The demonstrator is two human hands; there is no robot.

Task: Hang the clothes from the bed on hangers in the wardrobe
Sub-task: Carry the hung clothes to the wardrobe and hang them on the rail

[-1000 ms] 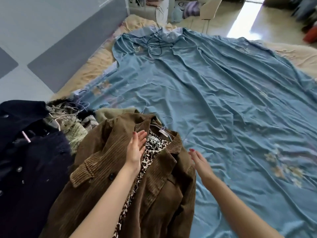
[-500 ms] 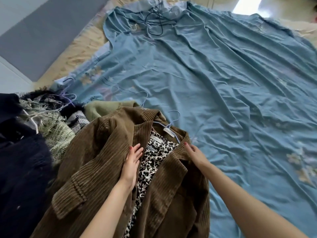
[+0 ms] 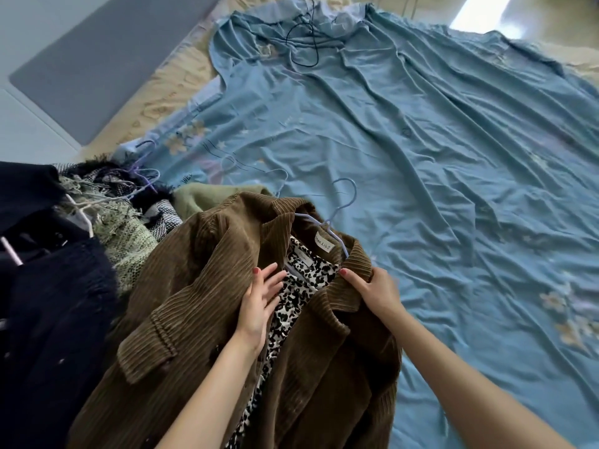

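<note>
Head view, looking down over a bed covered by a rumpled blue sheet point(image 3: 405, 176) with pale flower prints. A brown corduroy jacket point(image 3: 201, 286) lies at the near edge of the bed, front side up, collar pointing away from the person, with a leopard-print lining point(image 3: 301, 286) showing between the open lapels. A light blue hanger point(image 3: 337, 218) sits inside the collar, its hook lying on the sheet just beyond the neck; a white label is visible beneath it. Left hand point(image 3: 259, 303) rests on the left lapel at the edge of the lining, fingers straight and slightly spread, gripping nothing. Right hand point(image 3: 376, 290) grips the right side of the collar, fingers curled over the corduroy fold, thumb hidden behind the cloth. Nails on both hands are painted red. To the left of the jacket sits a heap of other garments: a dark navy coat point(image 3: 48, 303) at the far left, a green-and-white fringed knit point(image 3: 123, 234) beside it, a black-and-white woven piece just behind that, and an olive garment point(image 3: 210, 196) poking out from under the jacket's shoulder. Thin lilac hangers point(image 3: 142, 176) lie tangled on top of the heap. A black cord point(image 3: 304, 43) lies looped at the far end of the sheet. A beige underlay point(image 3: 168, 92) shows along the bed's left edge, next to a grey wall panel point(image 3: 107, 56). Wardrobe not in view.
</note>
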